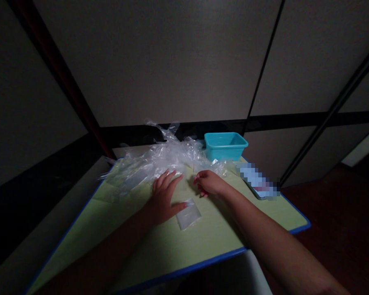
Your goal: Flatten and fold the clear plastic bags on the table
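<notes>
My left hand (163, 199) lies over the table with its fingers spread. Its thumb tip rests at the top edge of a small, flat, folded piece of clear plastic (189, 216). Its other fingertips reach the near edge of a loose heap of crumpled clear plastic (166, 153), too tangled to make out single pieces. To the right, my right hand (208, 183) is just above the table with its fingers curled in and the thumb close to the index finger. Whatever is between those fingertips, if anything, cannot be made out.
A turquoise plastic basket (226, 152) stands at the table's back edge, beside the heap. A phone-like flat object (258, 182), blurred out, lies at the right. The pale green table (215, 241) has a blue rim, and panelled doors (172, 61) rise behind it.
</notes>
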A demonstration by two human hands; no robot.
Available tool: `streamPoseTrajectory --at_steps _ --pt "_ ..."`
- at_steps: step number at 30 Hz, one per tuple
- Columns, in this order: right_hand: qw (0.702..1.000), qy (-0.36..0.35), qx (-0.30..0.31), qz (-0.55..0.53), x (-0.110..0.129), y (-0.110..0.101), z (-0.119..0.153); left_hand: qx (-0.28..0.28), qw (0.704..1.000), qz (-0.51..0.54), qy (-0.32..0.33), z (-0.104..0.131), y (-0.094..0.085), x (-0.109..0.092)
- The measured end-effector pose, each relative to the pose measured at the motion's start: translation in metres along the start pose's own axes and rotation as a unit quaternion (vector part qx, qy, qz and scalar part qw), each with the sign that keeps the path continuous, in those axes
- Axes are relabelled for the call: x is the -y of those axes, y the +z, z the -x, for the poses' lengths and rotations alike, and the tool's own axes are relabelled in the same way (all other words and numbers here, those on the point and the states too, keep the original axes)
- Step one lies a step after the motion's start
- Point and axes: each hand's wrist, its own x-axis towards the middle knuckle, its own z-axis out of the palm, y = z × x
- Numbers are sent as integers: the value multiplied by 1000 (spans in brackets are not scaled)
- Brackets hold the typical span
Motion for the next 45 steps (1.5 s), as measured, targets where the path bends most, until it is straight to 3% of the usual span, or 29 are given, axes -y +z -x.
streamPoseTrajectory --at_steps 5,8,11,17,33,45 --pt "987 37 54 -143 11 -6 8 95 994 -45 7 2 -3 -8" --pt "965 72 86 -239 11 -9 9 135 989 -61 3 2 -3 -9" --pt "945 96 115 -291 10 -8 8 154 985 -72 -8 1 -2 -9" --pt "937 99 141 -305 14 -4 14 153 986 -62 -10 1 -2 -10" --pt "991 74 55 -101 6 -1 10 183 980 -56 -49 2 -3 -15" --pt "984 93 146 35 2 7 12 159 986 -46 -36 4 0 -12"
